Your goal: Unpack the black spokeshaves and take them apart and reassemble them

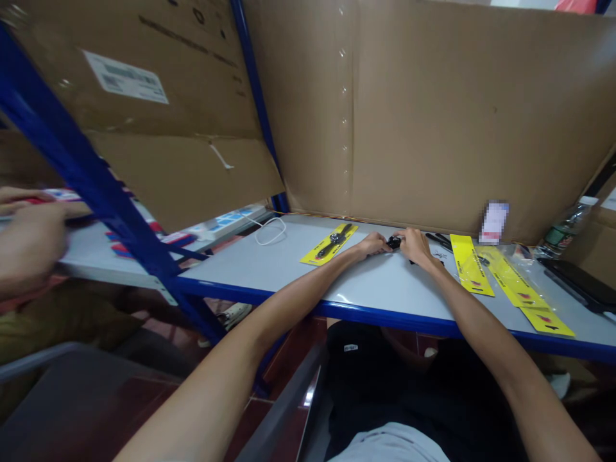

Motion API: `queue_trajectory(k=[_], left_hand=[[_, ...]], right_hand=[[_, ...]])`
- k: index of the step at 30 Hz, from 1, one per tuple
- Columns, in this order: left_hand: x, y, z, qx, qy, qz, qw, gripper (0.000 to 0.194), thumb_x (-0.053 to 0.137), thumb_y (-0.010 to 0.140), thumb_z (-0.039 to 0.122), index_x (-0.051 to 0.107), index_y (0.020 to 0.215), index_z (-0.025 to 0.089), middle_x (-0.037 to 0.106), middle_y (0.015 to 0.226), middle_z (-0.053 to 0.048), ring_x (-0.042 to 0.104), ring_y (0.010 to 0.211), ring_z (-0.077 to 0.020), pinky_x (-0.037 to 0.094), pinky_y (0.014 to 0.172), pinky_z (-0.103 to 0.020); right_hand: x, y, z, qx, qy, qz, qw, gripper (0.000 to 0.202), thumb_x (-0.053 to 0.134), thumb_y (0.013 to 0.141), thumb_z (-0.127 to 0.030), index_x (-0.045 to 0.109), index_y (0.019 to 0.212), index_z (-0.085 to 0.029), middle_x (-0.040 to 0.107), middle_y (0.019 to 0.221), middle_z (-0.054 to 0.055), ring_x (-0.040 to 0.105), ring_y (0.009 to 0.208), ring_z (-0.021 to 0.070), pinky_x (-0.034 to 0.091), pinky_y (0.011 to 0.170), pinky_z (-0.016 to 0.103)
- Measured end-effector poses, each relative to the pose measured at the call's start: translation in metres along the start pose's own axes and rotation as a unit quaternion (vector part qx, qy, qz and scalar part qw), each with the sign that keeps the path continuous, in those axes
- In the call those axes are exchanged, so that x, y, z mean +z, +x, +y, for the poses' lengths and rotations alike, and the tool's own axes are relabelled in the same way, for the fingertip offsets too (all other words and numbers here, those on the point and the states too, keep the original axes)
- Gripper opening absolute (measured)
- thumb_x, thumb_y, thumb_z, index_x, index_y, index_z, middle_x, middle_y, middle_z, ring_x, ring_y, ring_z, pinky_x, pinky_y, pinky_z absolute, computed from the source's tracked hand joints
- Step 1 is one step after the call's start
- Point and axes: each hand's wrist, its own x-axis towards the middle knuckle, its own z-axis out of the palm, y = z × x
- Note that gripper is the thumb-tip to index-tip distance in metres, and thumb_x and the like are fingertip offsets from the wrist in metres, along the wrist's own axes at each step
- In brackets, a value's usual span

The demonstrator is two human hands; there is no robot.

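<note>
Fingertips of the left hand (370,244) and of the right hand (416,244) are brought close together over the counter (250,262), and a small black piece (394,243) is pinched between them. Each grip appears closed on it, the left at one side and the right at the other, though the exact placing of the fingers is hidden by their own knuckles. The piece is held near the back of the counter, in front of the tall cardboard panel (433,128). What it is cannot be told at this size.

Little weight is to be expected from it, judging by its size. A firm, smooth shell seems likely, so it could be let slip if only a corner were pinched; it is best taken by opposite side edges, with light, even pressure, in case small parts are fragile.

To the left, a yellow card (308,258) is laid flat with a black strap-like item (335,238) on it. Just beside the right hand, small dark bits (439,255) are scattered, with slim black items (439,240) behind them. Farther right, a second yellow card (469,266) is seen, and a clear bottle (561,235) is stood near the panel.
</note>
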Motion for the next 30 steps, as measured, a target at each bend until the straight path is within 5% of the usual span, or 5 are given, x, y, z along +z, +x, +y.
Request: queue_trajectory(k=[5,15,23,30], left_hand=[[-0.0003,0.0016,-0.0016,0.003,-0.001,0.001,1.000,0.036,0.085,0.062,0.025,0.050,0.056,0.018,0.041,0.048,0.006,0.030,0.046,-0.0069,0.013,0.049,-0.026],[-0.0001,0.0009,0.0000,-0.001,0.003,0.004,1.000,0.032,0.080,0.067,0.020,0.050,0.055,0.018,0.040,0.047,0.006,0.029,0.044,-0.0063,0.012,0.050,-0.028],[0.0004,0.0000,0.0013,-0.001,0.010,0.004,1.000,0.036,0.085,0.063,0.026,0.050,0.054,0.018,0.041,0.047,0.006,0.029,0.045,-0.0069,0.013,0.049,-0.027],[-0.0001,-0.0006,-0.0006,0.017,0.003,-0.003,1.000,0.042,0.085,0.061,0.032,0.046,0.054,0.020,0.041,0.049,0.006,0.032,0.046,-0.0075,0.016,0.048,-0.026]], right_hand=[[0.0007,0.0010,-0.0002,0.001,0.000,-0.025,1.000,0.039,0.052,0.088,-0.010,0.084,0.104,-0.027,0.080,0.112,0.006,0.072,0.106,0.0197,0.049,0.087,0.022],[0.0005,0.0005,-0.0036,0.032,-0.058,-0.024,0.997,0.035,0.055,0.089,-0.012,0.083,0.107,-0.024,0.079,0.111,0.014,0.074,0.106,0.0255,0.050,0.086,0.028],[0.0008,0.0010,-0.0030,0.051,-0.004,-0.031,0.998,0.038,0.055,0.089,-0.013,0.082,0.110,-0.028,0.079,0.116,0.007,0.072,0.110,0.0220,0.050,0.088,0.025],[-0.0032,-0.0018,-0.0097,0.063,-0.057,-0.031,0.996,0.033,0.056,0.090,-0.014,0.082,0.109,-0.022,0.078,0.112,0.017,0.074,0.107,0.0272,0.051,0.087,0.030]])
